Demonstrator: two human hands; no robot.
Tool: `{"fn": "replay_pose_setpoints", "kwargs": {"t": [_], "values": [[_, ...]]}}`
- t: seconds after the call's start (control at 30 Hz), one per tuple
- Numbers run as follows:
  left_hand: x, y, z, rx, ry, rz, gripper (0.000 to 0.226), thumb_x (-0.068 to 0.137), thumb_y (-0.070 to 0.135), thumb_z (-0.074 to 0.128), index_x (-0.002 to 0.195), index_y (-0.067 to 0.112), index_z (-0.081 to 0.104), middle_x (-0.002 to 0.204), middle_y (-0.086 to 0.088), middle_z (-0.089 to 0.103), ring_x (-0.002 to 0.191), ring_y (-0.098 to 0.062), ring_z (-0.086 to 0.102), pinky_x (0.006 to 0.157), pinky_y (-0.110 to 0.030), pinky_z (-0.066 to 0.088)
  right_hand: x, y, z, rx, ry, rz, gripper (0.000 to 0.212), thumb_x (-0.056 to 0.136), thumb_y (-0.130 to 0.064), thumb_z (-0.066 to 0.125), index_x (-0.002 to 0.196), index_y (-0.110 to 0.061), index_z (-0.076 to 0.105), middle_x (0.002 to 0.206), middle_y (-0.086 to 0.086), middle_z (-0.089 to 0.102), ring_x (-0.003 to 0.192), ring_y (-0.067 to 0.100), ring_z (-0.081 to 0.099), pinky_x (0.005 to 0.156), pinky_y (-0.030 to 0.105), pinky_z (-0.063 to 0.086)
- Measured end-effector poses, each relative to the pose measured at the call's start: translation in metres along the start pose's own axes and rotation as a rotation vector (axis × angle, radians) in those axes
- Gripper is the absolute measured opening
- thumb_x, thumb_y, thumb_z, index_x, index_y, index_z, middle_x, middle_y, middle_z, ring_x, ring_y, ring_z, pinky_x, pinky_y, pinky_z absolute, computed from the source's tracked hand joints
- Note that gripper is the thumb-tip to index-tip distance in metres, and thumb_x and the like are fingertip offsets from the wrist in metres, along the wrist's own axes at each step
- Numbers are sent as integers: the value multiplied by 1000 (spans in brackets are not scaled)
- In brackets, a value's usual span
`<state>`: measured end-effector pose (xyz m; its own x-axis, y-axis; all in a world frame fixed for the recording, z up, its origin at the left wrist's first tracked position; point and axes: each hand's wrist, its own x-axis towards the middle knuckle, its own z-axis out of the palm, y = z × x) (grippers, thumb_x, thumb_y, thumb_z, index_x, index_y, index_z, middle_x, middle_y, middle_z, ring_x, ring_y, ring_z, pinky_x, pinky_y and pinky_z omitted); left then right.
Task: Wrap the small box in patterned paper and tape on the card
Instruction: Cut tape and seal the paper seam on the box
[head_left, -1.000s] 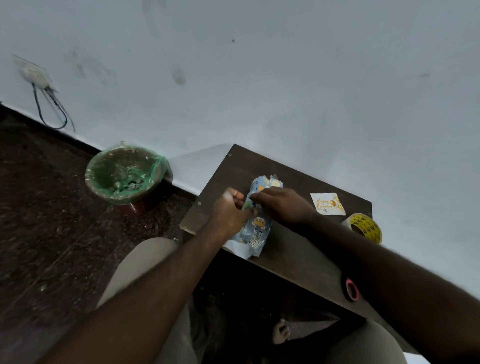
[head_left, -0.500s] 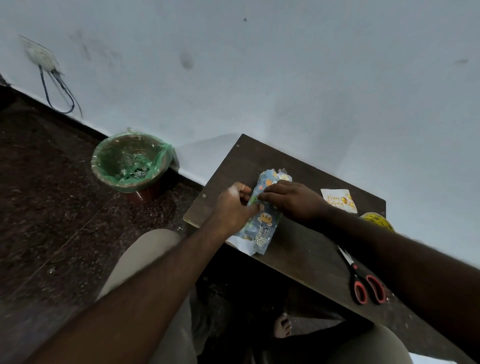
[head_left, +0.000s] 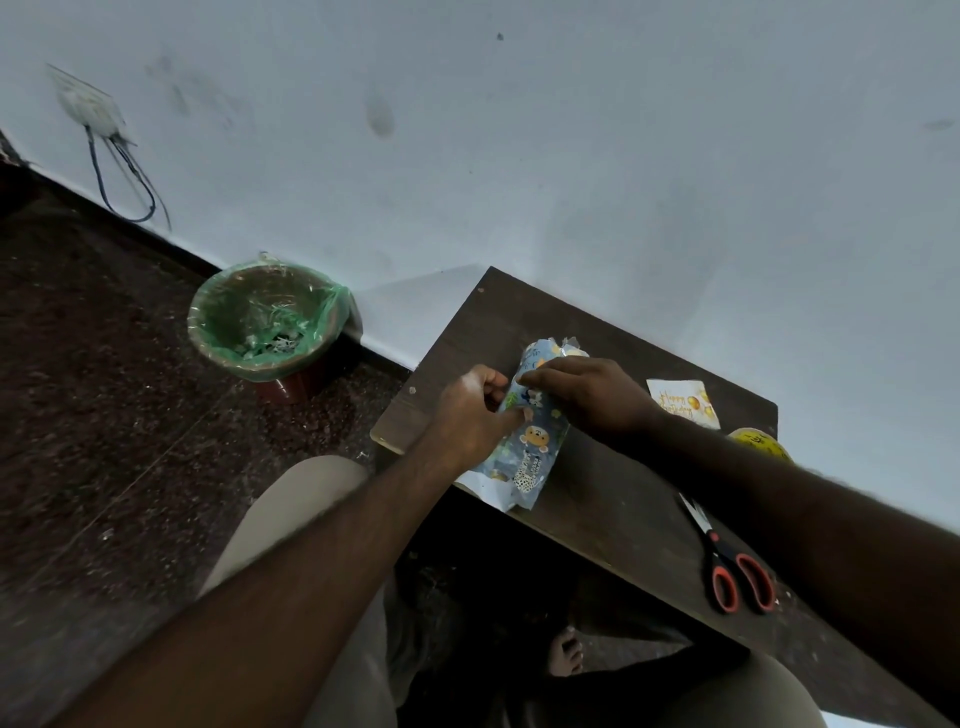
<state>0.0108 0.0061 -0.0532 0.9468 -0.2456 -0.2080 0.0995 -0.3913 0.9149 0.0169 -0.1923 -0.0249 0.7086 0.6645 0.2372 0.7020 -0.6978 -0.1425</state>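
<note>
Table (head_left: 613, 499): dark wood, set against a pale wall.
Box (head_left: 535, 447): lies close to the table's left edge, lengthwise from the near edge toward the far one, and is almost fully covered.
Paper (head_left: 527, 470): blue with cartoon animals, wrapped round the box. A white flap of it sticks out over the table's near edge, and the far end is bunched and open.
Left hand (head_left: 470, 410): at the left side of the box with fingers curled in. The thumb is pressed onto the paper, seemingly pinching a fold, though the fingertips are hidden.
Right hand (head_left: 592, 397): laid flat across the top of the box, gripping nothing. Its fairly straight fingers reach the left side and press the paper down.
Card (head_left: 683, 402): white with yellow lettering and balloons, flat near the table's far edge, to the right of the box and apart from it.
Tape roll (head_left: 761, 444): yellow, by the far right corner, partly hidden behind the right forearm.
Scissors (head_left: 727, 561): red and black handles, blades closed, lying along the near edge well to the right of the box.
Bin (head_left: 200, 338): green liner, on the floor left of the table, with scraps inside.
</note>
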Motion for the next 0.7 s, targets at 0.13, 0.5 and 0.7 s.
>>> {"fn": "replay_pose_setpoints", "kwargs": {"t": [0.13, 0.5, 0.7], "values": [[0, 0, 0, 1, 9, 4, 41, 81, 26, 81, 114, 14, 60, 93, 8, 62, 82, -4, 59, 64, -12, 45, 1, 3, 1, -48, -57, -77, 48, 66, 9, 81, 112, -3, 71, 100, 15, 72, 83, 33, 72, 63, 38, 60], [2, -3, 2, -27, 17, 24, 40, 79, 25, 83, 111, 13, 61, 95, 2, 65, 83, -9, 59, 70, -19, 50, -7, 10, -2, -82, -132, -140, 46, 71, 10, 80, 114, -7, 73, 112, 15, 70, 89, 34, 70, 73, 39, 58], [2, -5, 1, -18, 15, 56, 36, 81, 25, 81, 109, 16, 61, 90, 4, 63, 77, -7, 57, 66, -18, 48, -2, 16, -7, -119, -235, -172, 55, 74, 16, 68, 124, -9, 69, 119, 16, 65, 93, 36, 66, 75, 42, 59]]}}
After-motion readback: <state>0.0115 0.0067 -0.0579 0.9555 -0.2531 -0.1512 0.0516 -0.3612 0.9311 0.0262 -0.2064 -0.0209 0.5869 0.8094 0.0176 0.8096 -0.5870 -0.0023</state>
